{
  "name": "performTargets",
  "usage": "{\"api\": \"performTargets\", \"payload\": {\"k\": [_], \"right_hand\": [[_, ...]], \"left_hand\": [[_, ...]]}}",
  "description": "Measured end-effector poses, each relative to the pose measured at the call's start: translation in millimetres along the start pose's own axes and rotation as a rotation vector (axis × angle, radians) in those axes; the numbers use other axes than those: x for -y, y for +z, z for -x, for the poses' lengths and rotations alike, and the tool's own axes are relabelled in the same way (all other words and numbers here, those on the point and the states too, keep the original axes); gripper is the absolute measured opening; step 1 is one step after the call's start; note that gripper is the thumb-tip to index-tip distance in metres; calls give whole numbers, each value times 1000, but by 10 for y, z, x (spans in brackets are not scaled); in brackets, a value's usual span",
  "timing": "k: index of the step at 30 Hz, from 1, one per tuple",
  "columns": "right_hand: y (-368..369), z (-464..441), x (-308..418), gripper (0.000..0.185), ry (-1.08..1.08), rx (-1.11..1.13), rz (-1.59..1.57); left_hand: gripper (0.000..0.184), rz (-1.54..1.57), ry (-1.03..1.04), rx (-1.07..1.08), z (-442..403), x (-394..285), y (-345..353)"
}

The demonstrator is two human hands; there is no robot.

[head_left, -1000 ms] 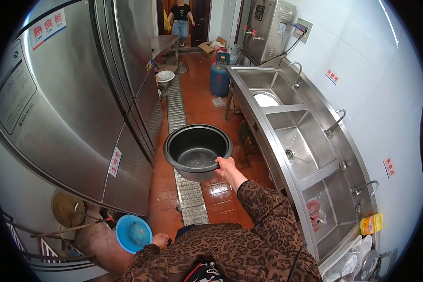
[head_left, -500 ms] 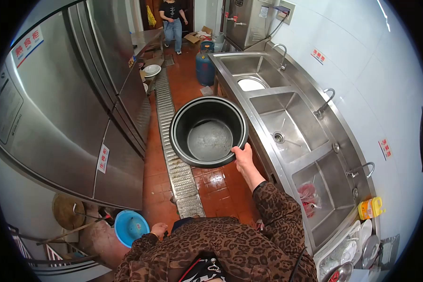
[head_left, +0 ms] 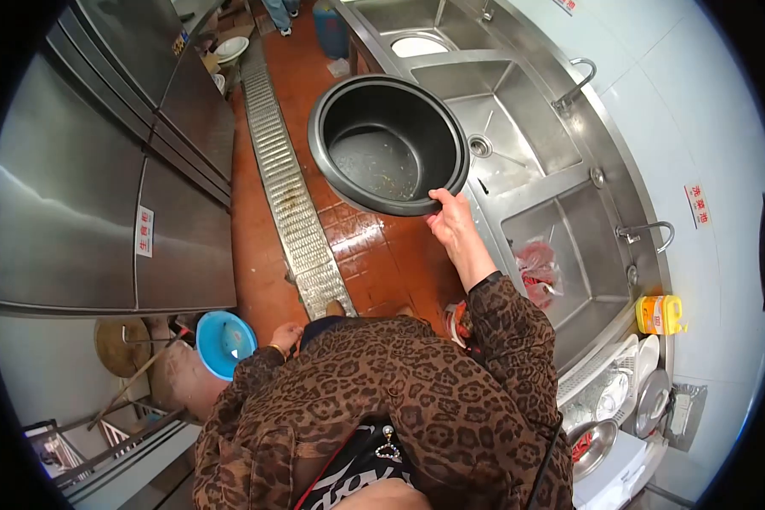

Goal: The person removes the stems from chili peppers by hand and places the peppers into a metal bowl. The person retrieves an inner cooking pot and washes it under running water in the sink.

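My right hand (head_left: 452, 223) grips the rim of a large black pot (head_left: 374, 157), thumb over the edge. The pot is tilted with its opening toward me, and small bits and wet spots show on its inner bottom. It hangs over the floor, its right side overlapping the edge of the steel sink counter (head_left: 490, 246). My left hand (head_left: 286, 337) hangs low beside my body, near a blue basin (head_left: 226, 344); its fingers are curled, and what they hold, if anything, is hidden.
Steel cabinets (head_left: 187, 229) stand at the left, a metal drain grate (head_left: 285, 191) along the floor. The middle basin (head_left: 518, 136) and a nearer one with a red plastic bag (head_left: 535, 268) lie right. Beyond are a blue gas cylinder (head_left: 331, 32) and another person's legs (head_left: 279, 13).
My right hand has raised the pot and brought it rightward, up to the sink counter. The view has tipped down and turned right. The other person has come nearer.
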State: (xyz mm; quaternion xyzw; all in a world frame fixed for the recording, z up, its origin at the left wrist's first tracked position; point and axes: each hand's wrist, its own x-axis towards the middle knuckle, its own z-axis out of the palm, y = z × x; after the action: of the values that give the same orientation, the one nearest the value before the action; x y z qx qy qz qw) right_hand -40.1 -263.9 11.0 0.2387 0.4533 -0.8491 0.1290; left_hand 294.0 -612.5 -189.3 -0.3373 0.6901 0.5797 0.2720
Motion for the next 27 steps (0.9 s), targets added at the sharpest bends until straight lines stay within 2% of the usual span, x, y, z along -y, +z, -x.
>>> {"api": "performTargets", "payload": {"k": [2, 6, 12, 17, 21, 27], "right_hand": [[-86, 36, -8, 29, 2, 22, -24], [-149, 119, 12, 30, -245, 88, 78], [-191, 31, 75, 33, -445, 138, 221], [-51, 22, 72, 32, -436, 215, 168], [122, -7, -54, 30, -249, 140, 75], [510, 152, -143, 26, -9, 0, 97]], "left_hand": [[17, 5, -15, 7, 27, 97, 71], [19, -18, -21, 38, -258, 298, 35], [18, 25, 44, 106, -355, 301, 42], [18, 79, 118, 162, -398, 354, -35], [17, 130, 172, 194, -440, 387, -124], [17, 218, 257, 230, -404, 553, -270]]}}
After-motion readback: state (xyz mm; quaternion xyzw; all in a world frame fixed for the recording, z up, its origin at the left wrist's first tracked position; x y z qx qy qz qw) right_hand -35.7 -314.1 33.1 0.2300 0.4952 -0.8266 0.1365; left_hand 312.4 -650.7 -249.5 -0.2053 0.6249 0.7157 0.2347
